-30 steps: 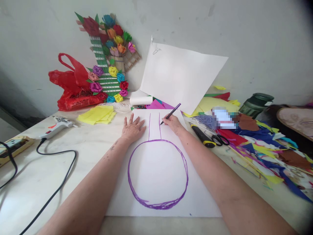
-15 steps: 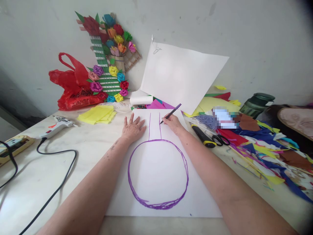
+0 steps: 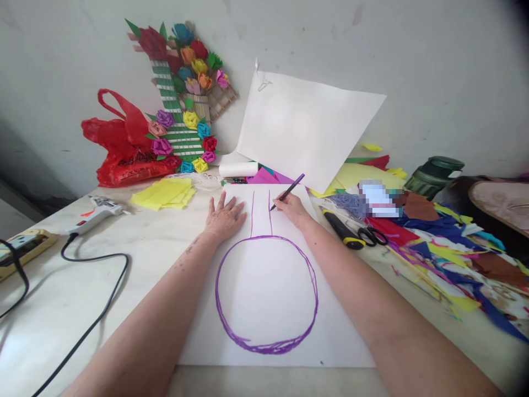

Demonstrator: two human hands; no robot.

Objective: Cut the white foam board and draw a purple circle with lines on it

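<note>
A large white sheet of paper lies on the table before me, bearing a thick purple round outline. Two thin purple lines run up from its top, roughly parallel. My left hand rests flat on the sheet's upper left, fingers spread, holding nothing. In my right hand is a dark purple marker, pinched in the fingers and tilted. Its tip meets the paper at the right-hand line.
At left are a glue gun with a black cord, a power strip and yellow paper sheets. Paper flowers, a red bag and a white board stand behind. A utility knife, scissors and paper scraps lie right.
Hardly anything differs. The marker tip has stayed at about the same spot on the right-hand line, with the marker shifted very slightly. My left hand stays in place.
</note>
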